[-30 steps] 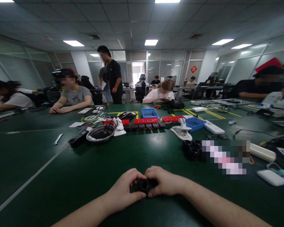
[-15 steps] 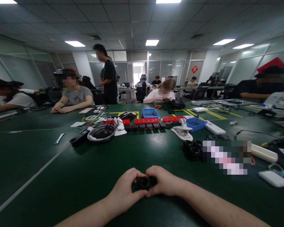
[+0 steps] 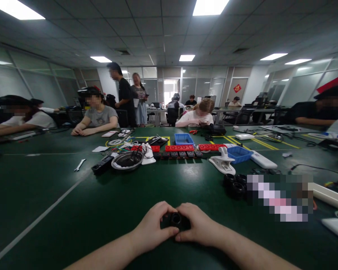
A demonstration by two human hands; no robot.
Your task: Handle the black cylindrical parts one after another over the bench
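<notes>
My left hand (image 3: pixel 152 227) and my right hand (image 3: pixel 197 224) meet low in the middle of the view, resting on the dark green table (image 3: pixel 107 210). Together they grip a small black ring-shaped part (image 3: pixel 176 219) with a round hole facing up. The fingers of both hands curl round it and the thumbs press against its near side. Several similar black round parts (image 3: pixel 235 185) lie on the table to the right, beyond my right hand.
Farther out lie a metal bowl (image 3: pixel 127 160), red and black socket strips (image 3: pixel 183 150), two blue trays (image 3: pixel 184 138), a white clip stand (image 3: pixel 223 162), a wrench (image 3: pixel 80 165) and white power strips (image 3: pixel 329 195). People sit along the far and side edges; two stand behind.
My hands keep the same grip on the black part. The view has shifted a little rightward and down. A standing person at the back has turned, and a second standing person now shows beside them.
</notes>
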